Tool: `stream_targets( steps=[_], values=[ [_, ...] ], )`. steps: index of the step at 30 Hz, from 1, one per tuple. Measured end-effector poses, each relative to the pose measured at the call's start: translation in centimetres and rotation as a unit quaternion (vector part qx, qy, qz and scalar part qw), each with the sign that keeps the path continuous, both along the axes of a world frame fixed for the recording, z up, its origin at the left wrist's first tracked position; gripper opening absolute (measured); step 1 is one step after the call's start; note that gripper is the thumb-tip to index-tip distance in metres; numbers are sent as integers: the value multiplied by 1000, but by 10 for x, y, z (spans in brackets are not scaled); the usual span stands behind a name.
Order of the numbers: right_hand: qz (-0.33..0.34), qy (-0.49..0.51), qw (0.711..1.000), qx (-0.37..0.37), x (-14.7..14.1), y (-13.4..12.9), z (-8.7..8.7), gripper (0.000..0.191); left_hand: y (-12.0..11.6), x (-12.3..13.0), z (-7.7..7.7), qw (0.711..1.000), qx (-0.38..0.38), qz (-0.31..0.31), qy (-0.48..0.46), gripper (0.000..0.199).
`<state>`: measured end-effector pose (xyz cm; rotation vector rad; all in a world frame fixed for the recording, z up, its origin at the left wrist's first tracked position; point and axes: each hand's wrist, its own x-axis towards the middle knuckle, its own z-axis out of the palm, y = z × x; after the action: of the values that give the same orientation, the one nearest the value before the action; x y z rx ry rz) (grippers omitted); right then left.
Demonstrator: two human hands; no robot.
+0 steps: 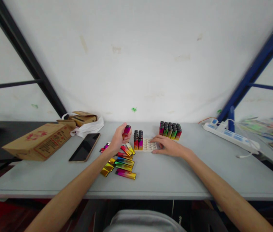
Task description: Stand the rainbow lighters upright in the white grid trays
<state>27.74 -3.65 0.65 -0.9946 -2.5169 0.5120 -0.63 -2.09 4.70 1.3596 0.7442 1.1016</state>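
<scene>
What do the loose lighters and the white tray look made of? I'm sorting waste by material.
Loose lighters: glossy metallic-looking shells, gold-to-pink gradient with bright glints; possibly foil-wrapped plastic. White tray: matte off-white, moulded with round sockets, probably plastic or foam; too small to tell.

Legible text: none.

Cardboard box (38, 140), left of the frame on the tabletop (175, 174): red printing on the top face, a red-bordered panel with dark lines of print on the side face. Characters too small and blurred to read.

Smaller open carton (83, 118) behind it: no print resolved.

Phone (85, 147), screen dark, nothing displayed.

Power strip (230, 136), right of the frame: blue patches on white housing, no lettering made out.

Lighters (124, 165), centre of the frame: coloured gradient bodies, no brand or marking readable.
</scene>
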Motion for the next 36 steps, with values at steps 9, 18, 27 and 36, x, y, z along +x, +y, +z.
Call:
stream_targets(
  steps=[9, 18, 27, 36],
  values=[
    [6, 4, 1000, 3, 2, 2, -3, 52, 12, 20, 25, 984, 155, 53, 71, 27],
    [8, 4, 1000, 14, 1, 2, -2, 50, 34, 38, 19, 936, 255, 22, 243, 29],
    [8, -6, 1000, 20, 2, 4, -4, 53, 53, 30, -2, 933, 218, -45, 282, 26],
    [7, -7, 1000, 20, 2, 4, -4, 51, 51, 30, 2, 915, 243, -89, 311, 15]
  ],
)
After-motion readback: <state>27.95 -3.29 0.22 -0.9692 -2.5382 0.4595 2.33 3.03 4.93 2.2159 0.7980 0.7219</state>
